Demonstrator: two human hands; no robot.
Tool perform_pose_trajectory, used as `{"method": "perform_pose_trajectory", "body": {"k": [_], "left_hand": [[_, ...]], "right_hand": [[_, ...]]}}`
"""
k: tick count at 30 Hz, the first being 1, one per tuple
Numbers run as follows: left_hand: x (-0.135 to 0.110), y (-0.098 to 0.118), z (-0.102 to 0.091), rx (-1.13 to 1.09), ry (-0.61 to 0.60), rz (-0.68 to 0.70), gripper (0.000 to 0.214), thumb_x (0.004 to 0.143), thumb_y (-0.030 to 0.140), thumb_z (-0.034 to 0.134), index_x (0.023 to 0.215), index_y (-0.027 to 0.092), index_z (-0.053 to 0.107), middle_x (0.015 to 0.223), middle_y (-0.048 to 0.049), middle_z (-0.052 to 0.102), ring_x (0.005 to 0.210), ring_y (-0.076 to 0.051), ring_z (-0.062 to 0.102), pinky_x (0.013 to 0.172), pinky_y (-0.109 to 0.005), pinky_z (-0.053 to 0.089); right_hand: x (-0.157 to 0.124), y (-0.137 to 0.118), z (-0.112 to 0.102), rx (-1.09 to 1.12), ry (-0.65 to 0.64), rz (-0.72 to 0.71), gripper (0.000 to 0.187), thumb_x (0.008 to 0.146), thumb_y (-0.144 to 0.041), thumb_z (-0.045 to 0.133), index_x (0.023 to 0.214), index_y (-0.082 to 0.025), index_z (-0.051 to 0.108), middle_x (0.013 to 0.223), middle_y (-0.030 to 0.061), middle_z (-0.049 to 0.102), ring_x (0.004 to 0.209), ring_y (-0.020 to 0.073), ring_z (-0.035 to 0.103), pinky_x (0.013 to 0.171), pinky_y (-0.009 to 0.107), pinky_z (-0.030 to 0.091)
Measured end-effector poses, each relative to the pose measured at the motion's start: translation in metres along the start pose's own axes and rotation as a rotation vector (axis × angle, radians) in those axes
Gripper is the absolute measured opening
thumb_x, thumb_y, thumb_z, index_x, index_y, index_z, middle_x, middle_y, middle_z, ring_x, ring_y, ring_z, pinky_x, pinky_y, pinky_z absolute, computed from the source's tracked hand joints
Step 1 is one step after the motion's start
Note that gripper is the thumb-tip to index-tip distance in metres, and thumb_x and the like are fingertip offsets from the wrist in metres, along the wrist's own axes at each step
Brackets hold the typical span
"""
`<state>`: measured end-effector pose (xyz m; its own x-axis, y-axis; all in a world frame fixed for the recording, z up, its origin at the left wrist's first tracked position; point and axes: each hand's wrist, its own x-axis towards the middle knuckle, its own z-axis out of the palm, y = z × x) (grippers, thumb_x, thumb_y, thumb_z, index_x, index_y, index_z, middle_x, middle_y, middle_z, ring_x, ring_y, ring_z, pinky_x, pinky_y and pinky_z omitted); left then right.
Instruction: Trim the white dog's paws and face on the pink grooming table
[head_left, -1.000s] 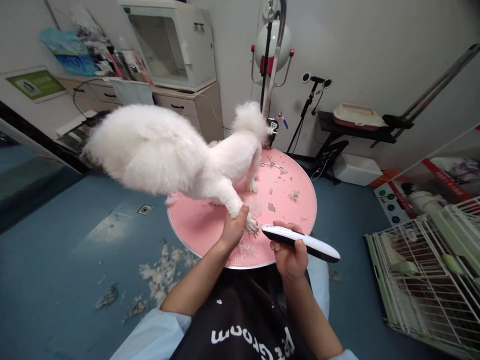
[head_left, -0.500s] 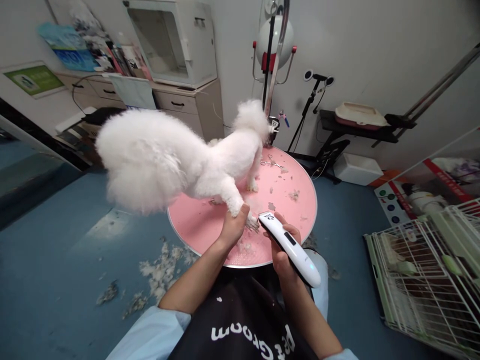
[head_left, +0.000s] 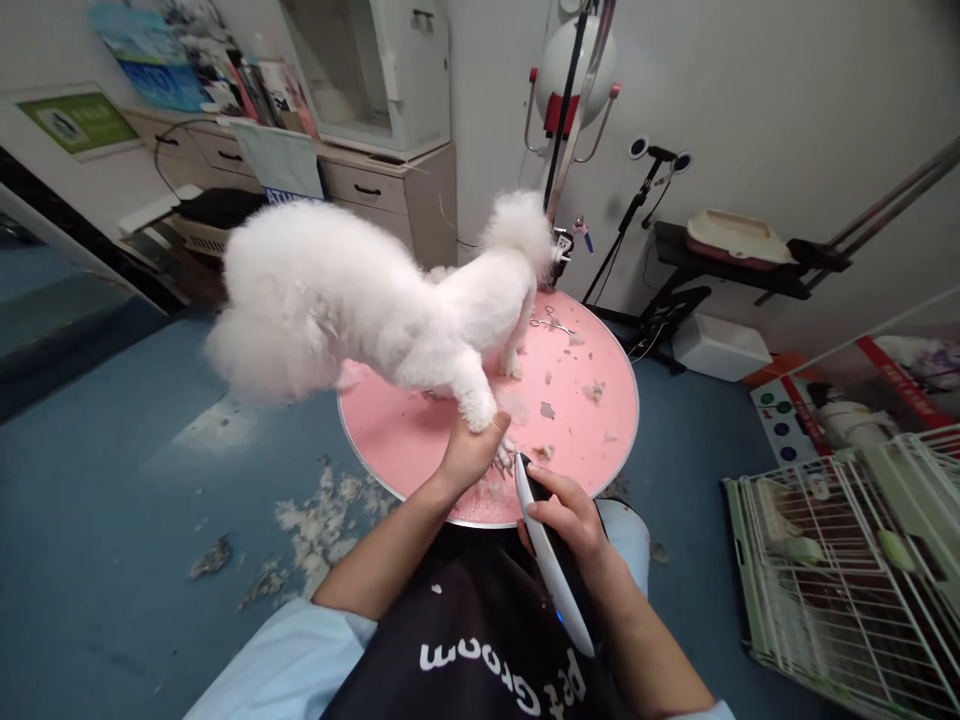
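Observation:
A white fluffy dog stands on a round pink grooming table, its big fluffy head to the left and its tail end at the back. My left hand is closed around the lower part of one front leg, and the paw sticks out past my thumb. In my right hand is a white and black hair clipper, turned on its side, with a small blue light showing. Its head end is right by the paw's toes; whether it touches them I cannot tell.
Scissors and hair tufts lie on the table. Cut hair covers the floor at left. A wire cage stands at right. Behind are a drawer cabinet, a grooming arm post and a black stand.
My right hand has rolled the clipper from face-up onto its side and brought its head lower, to the toes. My left hand still grips the leg. The view has shifted slightly.

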<state>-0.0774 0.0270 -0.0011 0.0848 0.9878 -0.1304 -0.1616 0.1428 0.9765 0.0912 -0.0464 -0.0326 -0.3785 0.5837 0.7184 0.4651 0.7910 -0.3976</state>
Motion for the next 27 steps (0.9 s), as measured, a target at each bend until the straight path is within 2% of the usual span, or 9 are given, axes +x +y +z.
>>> {"method": "perform_pose_trajectory", "body": {"k": [6,9,13,15,18,20,22,25,27], "left_hand": [[-0.002,0.002,-0.003,-0.059,-0.043,-0.055,0.051,0.065,0.067,0.065,0.059,0.019,0.049,0.042,-0.0010,0.052,0.032,-0.015,0.048,0.032,-0.027,0.037],[0.000,-0.001,-0.009,-0.010,-0.046,-0.022,0.049,0.068,0.064,0.063,0.059,0.020,0.046,0.042,0.0008,0.049,0.035,-0.013,0.046,0.035,-0.026,0.037],[0.002,-0.005,-0.017,0.108,0.037,0.093,0.044,0.071,0.054,0.065,0.060,0.019,0.042,0.049,0.0039,0.044,0.045,-0.009,0.043,0.043,-0.022,0.035],[0.002,-0.005,-0.019,0.137,0.041,0.109,0.041,0.073,0.052,0.064,0.062,0.019,0.042,0.051,0.0046,0.042,0.048,-0.009,0.042,0.045,-0.022,0.034],[0.002,-0.003,-0.020,0.162,0.081,0.136,0.037,0.075,0.048,0.062,0.064,0.018,0.043,0.055,0.0045,0.042,0.053,-0.010,0.042,0.050,-0.022,0.036],[0.003,-0.004,-0.020,0.182,0.116,0.162,0.034,0.074,0.045,0.062,0.064,0.018,0.043,0.057,0.0040,0.042,0.056,-0.010,0.043,0.054,-0.023,0.037],[0.005,-0.005,-0.019,0.197,0.119,0.151,0.033,0.074,0.043,0.062,0.063,0.018,0.043,0.056,0.0039,0.042,0.055,-0.011,0.043,0.053,-0.023,0.036],[0.007,-0.009,-0.019,0.203,0.145,0.148,0.033,0.073,0.042,0.063,0.061,0.019,0.042,0.055,0.0047,0.040,0.052,-0.010,0.041,0.050,-0.023,0.033],[0.007,-0.010,-0.018,0.200,0.175,0.164,0.033,0.073,0.041,0.063,0.061,0.019,0.042,0.055,0.0051,0.040,0.052,-0.010,0.040,0.050,-0.023,0.032]], "right_hand": [[-0.002,0.010,0.005,0.095,0.029,0.008,0.056,0.075,-0.011,0.069,0.125,-0.028,0.050,0.137,0.0107,0.055,0.114,0.0241,0.062,0.086,0.038,0.056],[0.010,0.009,0.000,0.289,-0.026,0.119,0.053,0.076,-0.014,0.068,0.124,-0.028,0.049,0.134,0.0121,0.057,0.120,0.0248,0.059,0.096,0.042,0.052],[0.037,0.026,-0.010,0.696,-0.212,0.366,0.043,0.080,-0.025,0.068,0.120,-0.025,0.053,0.133,0.0117,0.058,0.124,0.0261,0.055,0.103,0.047,0.046],[0.048,0.043,-0.009,0.915,-0.256,0.469,0.045,0.078,-0.038,0.071,0.117,-0.024,0.054,0.125,0.0118,0.064,0.114,0.0261,0.062,0.095,0.045,0.052],[0.054,0.060,-0.001,1.093,-0.261,0.520,0.048,0.076,-0.048,0.072,0.112,-0.022,0.055,0.111,0.0117,0.071,0.089,0.0231,0.071,0.069,0.035,0.060],[0.049,0.056,0.005,1.081,-0.226,0.491,0.046,0.075,-0.049,0.072,0.110,-0.023,0.055,0.109,0.0113,0.071,0.091,0.0238,0.071,0.069,0.036,0.060],[0.038,0.039,0.009,0.955,-0.111,0.437,0.043,0.076,-0.048,0.071,0.109,-0.024,0.056,0.112,0.0103,0.070,0.102,0.0259,0.068,0.082,0.043,0.058],[0.014,0.006,0.014,0.572,0.120,0.310,0.037,0.079,-0.034,0.068,0.113,-0.026,0.055,0.119,0.0102,0.066,0.113,0.0267,0.063,0.093,0.048,0.053],[0.001,-0.010,0.019,0.309,0.167,0.209,0.043,0.076,-0.024,0.068,0.117,-0.026,0.053,0.124,0.0119,0.063,0.113,0.0271,0.063,0.091,0.045,0.055]]}}
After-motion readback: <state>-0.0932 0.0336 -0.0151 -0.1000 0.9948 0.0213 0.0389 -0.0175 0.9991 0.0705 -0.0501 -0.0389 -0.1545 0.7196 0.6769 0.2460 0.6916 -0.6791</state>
